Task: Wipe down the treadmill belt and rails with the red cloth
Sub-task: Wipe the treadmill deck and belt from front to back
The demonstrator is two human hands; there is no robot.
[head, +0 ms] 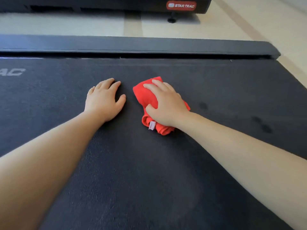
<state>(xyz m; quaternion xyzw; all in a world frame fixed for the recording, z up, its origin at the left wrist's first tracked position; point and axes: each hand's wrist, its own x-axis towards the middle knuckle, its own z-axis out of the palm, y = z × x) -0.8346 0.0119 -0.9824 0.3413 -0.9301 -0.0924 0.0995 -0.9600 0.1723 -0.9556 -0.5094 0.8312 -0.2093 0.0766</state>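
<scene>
- two bare hands, both on one dark belt (149, 171), well inside its edges.
- the left hand (104, 100) lies palm down on the belt, fingers slightly spread and nearly straight, holding nothing.
- the right hand (166, 105) sits on top of one red cloth (145, 95); its fingers drape over the bunched fabric and the thumb tucks into the near side, so it grips the cloth while pressing it onto the belt.
- the cloth is crumpled in a lump, just right of the left hand without touching it, about midway across the belt's width.
- one small white tag (152, 125) sticks out of the cloth's near end, below the thumb.
- three dark spots (202, 105) mark the belt to the right of the cloth, one close and two further right.
- one dark rail (132, 44) runs along the far edge of the belt, a narrow gap between them.
- pale floor (232, 30) lies beyond the rail.
- one second machine (99, 4) stands at the top, with one red badge (181, 5) reading "star trac" and one round foot (172, 19).
</scene>
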